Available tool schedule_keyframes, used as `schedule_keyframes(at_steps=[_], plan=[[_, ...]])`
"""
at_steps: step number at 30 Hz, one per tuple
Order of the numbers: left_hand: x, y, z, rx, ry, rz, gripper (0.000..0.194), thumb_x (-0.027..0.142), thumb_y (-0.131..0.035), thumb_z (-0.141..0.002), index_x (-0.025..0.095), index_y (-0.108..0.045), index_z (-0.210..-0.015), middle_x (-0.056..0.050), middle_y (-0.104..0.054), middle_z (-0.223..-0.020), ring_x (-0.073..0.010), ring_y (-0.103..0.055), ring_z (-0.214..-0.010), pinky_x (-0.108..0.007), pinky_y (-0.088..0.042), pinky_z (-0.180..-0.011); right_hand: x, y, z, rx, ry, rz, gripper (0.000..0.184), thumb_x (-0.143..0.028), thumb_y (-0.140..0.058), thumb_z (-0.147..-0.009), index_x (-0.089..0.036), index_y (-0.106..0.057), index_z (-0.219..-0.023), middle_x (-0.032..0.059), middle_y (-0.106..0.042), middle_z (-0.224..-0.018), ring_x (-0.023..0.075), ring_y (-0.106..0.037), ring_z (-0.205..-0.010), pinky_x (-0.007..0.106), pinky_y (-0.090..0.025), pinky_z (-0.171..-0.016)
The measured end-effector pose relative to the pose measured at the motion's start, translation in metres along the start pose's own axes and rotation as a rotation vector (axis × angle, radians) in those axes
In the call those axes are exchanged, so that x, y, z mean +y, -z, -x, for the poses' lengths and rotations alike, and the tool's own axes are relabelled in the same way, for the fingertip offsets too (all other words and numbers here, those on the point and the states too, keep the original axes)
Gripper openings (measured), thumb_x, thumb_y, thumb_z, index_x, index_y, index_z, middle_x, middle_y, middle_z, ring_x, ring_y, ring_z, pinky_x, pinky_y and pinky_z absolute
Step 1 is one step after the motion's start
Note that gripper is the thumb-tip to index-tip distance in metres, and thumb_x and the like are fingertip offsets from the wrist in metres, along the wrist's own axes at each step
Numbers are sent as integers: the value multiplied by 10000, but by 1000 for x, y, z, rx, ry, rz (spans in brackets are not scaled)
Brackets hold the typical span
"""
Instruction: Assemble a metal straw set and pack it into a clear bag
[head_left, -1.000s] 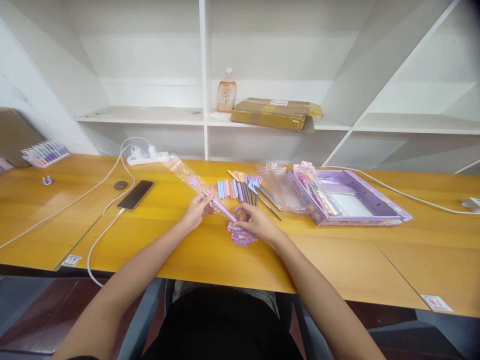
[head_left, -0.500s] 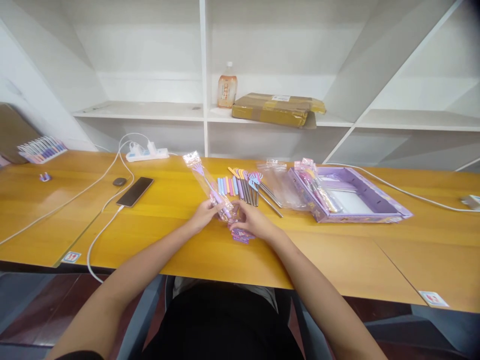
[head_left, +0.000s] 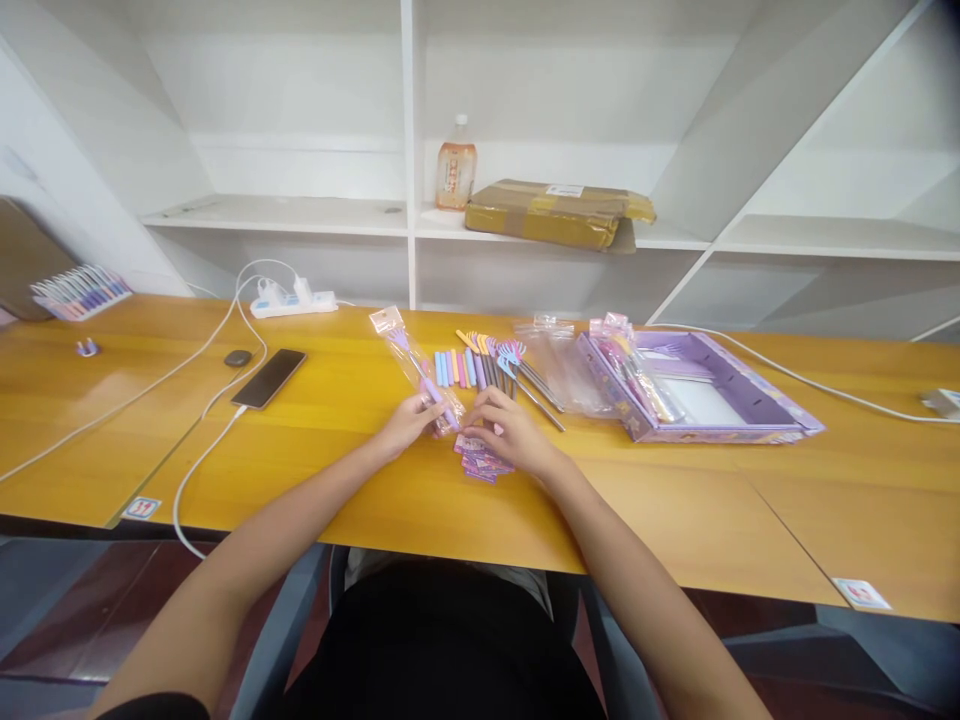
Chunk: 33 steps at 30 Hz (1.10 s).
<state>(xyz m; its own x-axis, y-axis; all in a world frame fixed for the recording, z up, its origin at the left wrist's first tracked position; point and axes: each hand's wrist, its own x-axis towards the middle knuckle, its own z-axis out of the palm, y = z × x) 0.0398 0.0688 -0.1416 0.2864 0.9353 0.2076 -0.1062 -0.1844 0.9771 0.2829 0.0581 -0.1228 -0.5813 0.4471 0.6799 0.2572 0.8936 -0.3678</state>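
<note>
A purple back scratcher lies inside a clear plastic bag, tilted with its claw end pointing away from me. My left hand is closed around the bagged scratcher near its handle. At the bag's near end, the bent fingers of my right hand are pinched together on the plastic; the exact contact is partly hidden. Under that hand is a fanned pile of purple printed cards. Just beyond my hands sit several coloured handle grips in a row and several loose scratcher rods with claw heads.
Flat clear bags lie right of the rods. A purple box tray holds packed scratchers. To the left are a phone, white cables and a power strip. A bottle and taped carton stand on the shelf.
My right hand's fingers have straightened somewhat and shifted slightly upward, uncovering more of the card pile. The bag's near end looks less bunched. My left hand keeps its hold.
</note>
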Motion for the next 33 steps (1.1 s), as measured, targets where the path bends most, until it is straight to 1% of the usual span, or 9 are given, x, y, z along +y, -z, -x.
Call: schedule_keyframes(at_steps=[6,7,9,11,13,17,23,27,33], plan=[[-3,1,2,-94,34,-36,617,672,-840,-791,136,-650,-1030,-58,-742,-803,-162,-686,-642,-293,-559,-634,3,-13,-1,75,-77,-74,185,-357,-645,-1027,-191,-681,-954,115,-540,-1262,240,-541,-1286,432,-428,-1159],[-3,0,2,-104,35,-34,620,672,-837,-795,138,-646,-1045,-60,-745,-813,-165,-693,-656,-298,-565,-647,3,-15,-1,69,-105,-113,193,-362,-643,-1019,-188,-662,-936,109,-567,-1242,234,-563,-1252,418,-445,-1128],[-2,0,3,-122,37,-31,625,667,-836,-799,142,-636,-1071,-65,-748,-824,-173,-704,-676,-307,-573,-667,4,-19,-2,44,-199,-192,209,-375,-634,-1004,-188,-620,-913,79,-632,-1100,199,-622,-1058,360,-503,-975],[-1,-1,4,-135,36,-34,620,642,-859,-786,141,-636,-1075,-61,-742,-814,-177,-705,-688,-305,-569,-673,5,-22,-2,26,-290,-241,215,-384,-631,-988,-189,-590,-908,40,-649,-942,159,-614,-846,303,-504,-808],[1,-2,4,-157,26,-56,613,582,-912,-746,134,-647,-1071,-59,-737,-813,-181,-704,-715,-299,-558,-678,5,-24,-1,24,-331,-262,227,-397,-637,-977,-190,-574,-911,18,-646,-867,137,-595,-748,275,-489,-727],[1,-1,3,-189,-27,-125,633,473,-988,-659,127,-664,-1079,-66,-742,-863,-181,-687,-744,-299,-541,-686,6,-28,1,12,-381,-334,311,-480,-670,-969,-199,-539,-940,4,-654,-839,128,-627,-702,255,-502,-663],[1,0,0,-248,-83,-149,491,452,-957,-708,143,-703,-993,-68,-748,-835,-173,-671,-704,-295,-525,-675,9,-29,-1,29,-459,-584,550,-525,-811,-862,-227,-511,-1213,-50,-627,-819,133,-670,-648,258,-538,-616],[0,0,-1,-248,-64,-165,464,479,-939,-724,132,-716,-938,-76,-738,-789,-177,-673,-683,-298,-523,-665,9,-28,-3,34,-538,-646,510,-567,-832,-835,-200,-586,-1090,-29,-653,-778,132,-667,-644,267,-558,-640],[1,2,0,-237,-55,-167,498,498,-932,-730,124,-687,-948,-74,-722,-775,-179,-679,-682,-302,-532,-658,11,-31,-5,6,-599,-715,570,-675,-828,-799,-189,-572,-951,21,-719,-740,171,-731,-669,271,-575,-636]])
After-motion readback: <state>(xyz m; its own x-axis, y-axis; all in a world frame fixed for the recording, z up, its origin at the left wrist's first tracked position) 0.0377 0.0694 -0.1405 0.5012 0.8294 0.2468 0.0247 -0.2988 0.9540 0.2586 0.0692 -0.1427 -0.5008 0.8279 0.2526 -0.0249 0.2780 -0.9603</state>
